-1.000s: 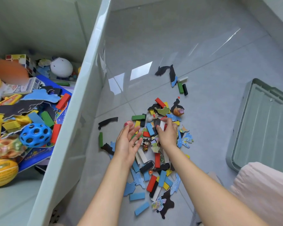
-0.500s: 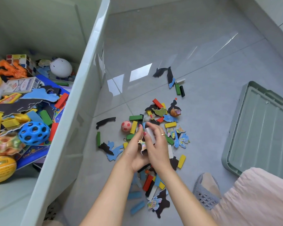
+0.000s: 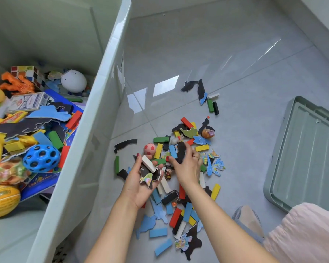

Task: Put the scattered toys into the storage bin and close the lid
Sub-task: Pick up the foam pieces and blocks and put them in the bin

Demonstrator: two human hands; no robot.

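Coloured wooden blocks and flat puzzle pieces point(image 3: 186, 213) lie scattered on the grey floor tiles. My left hand point(image 3: 141, 183) is palm up over the pile and holds a white block point(image 3: 148, 164) and a few puzzle pieces in its curled fingers. Just to its right, my right hand point(image 3: 188, 166) pinches a black puzzle piece point(image 3: 180, 151) lying in the pile. The pale green storage bin point(image 3: 95, 130) stands open at the left, with several toys inside. Its lid point(image 3: 302, 154) lies on the floor at the right.
A pink ball point(image 3: 149, 149) and a small figurine point(image 3: 168, 170) sit in the pile by my hands. More pieces point(image 3: 207, 97) lie farther back. A grey slipper point(image 3: 247, 217) and a pink-clothed knee point(image 3: 308, 236) are at the lower right.
My left hand has turned palm up with the gathered pieces in it. My right hand has left it and reached forward onto a black puzzle piece.
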